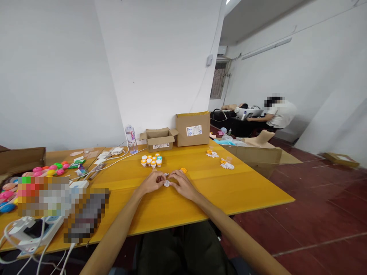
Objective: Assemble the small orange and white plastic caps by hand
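My left hand (152, 181) and my right hand (184, 185) meet over the yellow table, fingers curled in. Between their fingertips is a small clear round plastic piece (166, 183), pinched from both sides. Just beyond it lie a few tiny white pieces (166, 174), partly hidden by my fingers. An orange round cap (183, 170) rests behind my right hand. Farther back on the left stands a cluster of small round containers (151, 161) in white, orange and teal.
Small white and orange parts (227, 165) lie in piles at the right. Behind are an open carton (159, 140), a larger box (192, 129) and a water bottle (131, 139). Power strips (43, 233), cables and colourful balls (53, 168) crowd the left. A person (282, 114) sits far right.
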`<action>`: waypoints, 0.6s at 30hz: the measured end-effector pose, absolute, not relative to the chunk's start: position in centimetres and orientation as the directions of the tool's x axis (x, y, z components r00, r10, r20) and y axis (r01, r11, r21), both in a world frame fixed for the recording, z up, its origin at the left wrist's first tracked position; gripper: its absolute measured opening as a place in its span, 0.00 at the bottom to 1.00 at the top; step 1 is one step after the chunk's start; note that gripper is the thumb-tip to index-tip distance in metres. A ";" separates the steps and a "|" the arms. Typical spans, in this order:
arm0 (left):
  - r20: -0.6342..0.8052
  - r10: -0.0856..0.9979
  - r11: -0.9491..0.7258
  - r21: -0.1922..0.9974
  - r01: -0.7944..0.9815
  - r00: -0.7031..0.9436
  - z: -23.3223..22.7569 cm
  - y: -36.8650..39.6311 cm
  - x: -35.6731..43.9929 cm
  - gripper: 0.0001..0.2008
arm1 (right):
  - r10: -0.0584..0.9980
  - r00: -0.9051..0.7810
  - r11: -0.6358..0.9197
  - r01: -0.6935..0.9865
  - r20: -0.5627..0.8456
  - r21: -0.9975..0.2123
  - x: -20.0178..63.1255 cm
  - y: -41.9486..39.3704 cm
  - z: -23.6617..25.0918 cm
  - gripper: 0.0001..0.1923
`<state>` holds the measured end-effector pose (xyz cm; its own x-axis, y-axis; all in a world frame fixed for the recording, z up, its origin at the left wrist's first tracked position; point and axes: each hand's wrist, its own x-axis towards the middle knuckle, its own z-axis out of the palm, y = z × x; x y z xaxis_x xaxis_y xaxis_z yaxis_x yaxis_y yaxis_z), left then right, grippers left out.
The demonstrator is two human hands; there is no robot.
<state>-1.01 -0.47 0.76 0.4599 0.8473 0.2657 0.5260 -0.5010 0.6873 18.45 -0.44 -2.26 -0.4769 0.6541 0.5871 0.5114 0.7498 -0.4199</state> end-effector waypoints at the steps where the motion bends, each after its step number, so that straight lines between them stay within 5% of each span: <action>1: 0.274 0.844 -0.508 0.682 0.525 0.461 0.8 -0.5 -1.0 0.05 | 0.650 -0.472 0.752 0.513 0.595 -0.415 18.5 -0.4 -2.3 0.05; 10: 0.349 0.812 -0.580 0.570 0.582 0.467 0.4 -0.4 -1.0 0.07 | 0.613 -0.427 0.771 0.508 0.665 -0.384 18.7 -0.2 -2.4 0.09; 18: 0.275 0.823 -0.554 0.577 0.600 0.496 -0.3 -0.3 -1.0 0.10 | 0.662 -0.310 0.677 0.638 0.683 -0.367 20.6 0.6 -2.3 0.10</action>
<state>-1.05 -0.34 -0.27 0.4964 0.8235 0.2747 0.6003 -0.5542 0.5767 20.62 0.58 -2.31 -0.3098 0.6619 0.6826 0.6380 0.6770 -0.3670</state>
